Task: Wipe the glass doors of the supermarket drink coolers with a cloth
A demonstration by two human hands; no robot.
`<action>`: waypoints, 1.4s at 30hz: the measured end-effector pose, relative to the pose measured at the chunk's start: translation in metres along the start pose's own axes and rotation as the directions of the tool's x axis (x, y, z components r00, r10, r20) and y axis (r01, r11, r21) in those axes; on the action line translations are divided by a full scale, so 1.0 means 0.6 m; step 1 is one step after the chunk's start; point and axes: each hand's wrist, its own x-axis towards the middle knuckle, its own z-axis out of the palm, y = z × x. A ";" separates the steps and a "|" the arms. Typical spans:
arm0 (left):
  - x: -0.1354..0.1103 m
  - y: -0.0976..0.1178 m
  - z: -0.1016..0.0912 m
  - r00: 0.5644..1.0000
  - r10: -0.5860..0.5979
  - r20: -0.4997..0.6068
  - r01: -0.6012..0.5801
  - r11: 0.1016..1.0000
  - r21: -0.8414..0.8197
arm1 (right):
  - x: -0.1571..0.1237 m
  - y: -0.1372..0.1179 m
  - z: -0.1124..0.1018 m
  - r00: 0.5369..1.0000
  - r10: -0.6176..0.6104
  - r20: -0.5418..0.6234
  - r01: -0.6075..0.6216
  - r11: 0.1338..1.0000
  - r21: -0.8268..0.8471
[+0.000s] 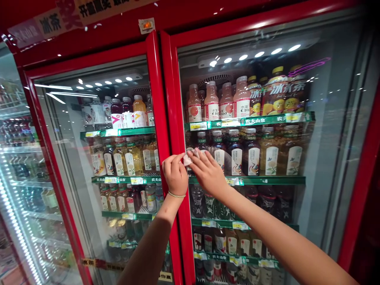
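Note:
My right hand (209, 172) lies against the glass of the right cooler door (282, 158), fingers stretched over a crumpled white tissue or cloth (187, 160). The white piece shows at its fingertips, by the door's inner edge. Close beside it, my left hand (175, 173) is closed, with its fingers curled at the red door frame (169, 99). Its fingertips come near the white piece, and what they grip is hidden. A thin band (177, 195) circles the left wrist. Bottled drinks (236, 154) stand behind the glass.
The left cooler door (152, 91) adjoins the right one; both are shut. Green-edged shelves (267, 181) inside carry rows of bottles. An orange-lit switch (147, 26) sits on the red top panel. Another lit drinks cooler (26, 182) stands at far left.

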 end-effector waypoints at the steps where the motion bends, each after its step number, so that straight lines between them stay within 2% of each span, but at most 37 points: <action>1: 0.000 0.000 0.000 1.000 -0.005 0.004 0.005 1.000 0.000 | -0.006 0.001 -0.001 0.999 -0.039 0.017 0.039 0.999 0.007; 3: 0.000 -0.001 0.000 1.000 -0.006 0.011 0.006 1.000 -0.001 | -0.017 0.006 -0.006 0.999 -0.049 0.021 0.049 0.999 -0.002; 7: 0.001 0.001 -0.001 1.000 0.023 0.000 -0.023 1.000 0.009 | -0.025 0.009 -0.011 0.995 0.096 -0.042 -0.098 0.993 -0.066; 12: 0.004 0.002 -0.002 0.999 0.054 0.001 -0.054 0.998 0.036 | -0.023 0.008 -0.010 0.999 -0.039 0.017 0.040 0.999 -0.007; 16: 0.003 0.001 -0.004 0.997 0.074 0.019 -0.075 0.996 0.055 | -0.033 0.021 -0.014 0.984 0.170 -0.057 -0.171 0.985 -0.017; 17: 0.003 0.001 -0.004 0.996 0.082 0.021 -0.083 0.995 0.056 | -0.037 0.022 -0.015 0.980 0.186 -0.069 -0.188 0.982 -0.019; 21: 0.001 0.002 -0.004 0.988 0.138 0.068 -0.141 0.989 0.045 | -0.044 0.028 -0.019 1.000 0.024 -0.003 -0.024 1.000 -0.008; 22: 0.001 0.003 -0.005 0.985 0.154 0.083 -0.158 0.987 0.042 | -0.044 0.031 -0.022 1.000 0.019 0.002 -0.019 1.000 -0.017; 25: 0.001 0.005 -0.005 0.974 0.199 0.109 -0.204 0.978 0.039 | -0.047 0.041 -0.031 0.985 0.162 -0.056 -0.166 0.983 -0.075; 27: 0.001 0.006 -0.005 0.964 0.239 0.119 -0.244 0.969 0.030 | -0.056 0.043 -0.036 0.973 0.215 -0.089 -0.223 0.971 -0.089; 31: -0.001 0.007 -0.004 0.938 0.304 0.168 -0.307 0.952 -0.011 | -0.074 0.051 -0.042 0.996 0.088 -0.031 -0.089 0.995 -0.043; 32: -0.001 0.007 -0.004 0.930 0.314 0.189 -0.315 0.949 -0.024 | -0.076 0.056 -0.045 0.995 0.092 -0.024 -0.093 0.995 -0.040; 36: -0.002 0.009 -0.001 0.895 0.363 0.258 -0.362 0.931 -0.054 | -0.083 0.069 -0.053 0.956 0.284 -0.074 -0.289 0.954 -0.078; 37: -0.002 0.010 -0.001 0.885 0.378 0.273 -0.379 0.924 -0.052 | -0.086 0.068 -0.053 0.950 0.301 -0.079 -0.307 0.948 -0.083; 42: 0.000 0.017 0.000 0.826 0.401 0.396 -0.446 0.895 0.024 | -0.093 0.071 -0.053 0.990 0.142 -0.018 -0.143 0.982 -0.122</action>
